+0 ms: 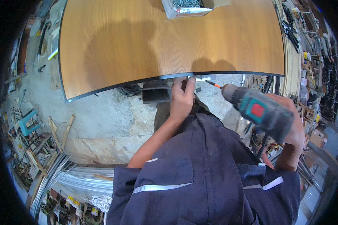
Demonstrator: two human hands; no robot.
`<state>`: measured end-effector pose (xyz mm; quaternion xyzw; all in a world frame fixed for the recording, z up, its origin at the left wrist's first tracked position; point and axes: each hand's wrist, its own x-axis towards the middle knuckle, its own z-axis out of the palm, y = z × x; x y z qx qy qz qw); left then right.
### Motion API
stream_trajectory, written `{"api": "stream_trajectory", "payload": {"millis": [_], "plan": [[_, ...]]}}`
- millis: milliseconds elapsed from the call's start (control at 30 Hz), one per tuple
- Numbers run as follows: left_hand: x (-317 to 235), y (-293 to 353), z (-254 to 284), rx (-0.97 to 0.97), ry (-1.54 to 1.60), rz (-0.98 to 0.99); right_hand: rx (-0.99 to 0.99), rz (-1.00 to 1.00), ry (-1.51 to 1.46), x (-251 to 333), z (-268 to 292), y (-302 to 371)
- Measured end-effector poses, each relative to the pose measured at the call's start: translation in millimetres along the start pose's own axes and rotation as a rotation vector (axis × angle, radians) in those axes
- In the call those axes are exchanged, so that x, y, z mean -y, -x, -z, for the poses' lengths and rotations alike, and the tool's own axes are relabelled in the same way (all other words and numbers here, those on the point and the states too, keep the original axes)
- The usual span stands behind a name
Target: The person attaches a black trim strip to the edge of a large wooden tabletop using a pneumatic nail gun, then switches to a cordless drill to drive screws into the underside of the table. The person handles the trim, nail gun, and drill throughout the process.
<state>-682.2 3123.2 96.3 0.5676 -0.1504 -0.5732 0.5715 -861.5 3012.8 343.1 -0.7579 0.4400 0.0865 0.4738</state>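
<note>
My right hand (293,116) is closed round the grip of a teal and black cordless drill (257,108) with a red patch on its body. The drill's orange-banded bit (214,84) points left toward the front edge of a wood-grain tabletop (135,45) with dark edging, a little short of my left fingers. Up against that edge, my left hand (182,99) has its thumb and fingers pressed close together; whatever they may pinch is too small to make out. Just left of this hand is the open end of a dark rectangular metal tube (156,95), below the tabletop.
An open carton (186,13) of screws (187,3) sits on the tabletop's far side. Long wooden strips (294,71) and cluttered shelves line the right. Metal rods (50,182), wood offcuts (67,131) and a teal tool frame (28,122) lie at the left on and around the concrete floor (105,116).
</note>
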Motion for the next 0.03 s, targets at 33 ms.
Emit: {"api": "stream_trajectory", "payload": {"millis": [33], "plan": [[13.2,-3.5,0.6,-0.034,-0.016,-0.093,-0.052,-0.194,-0.053,2.0,2.9,10.9]]}}
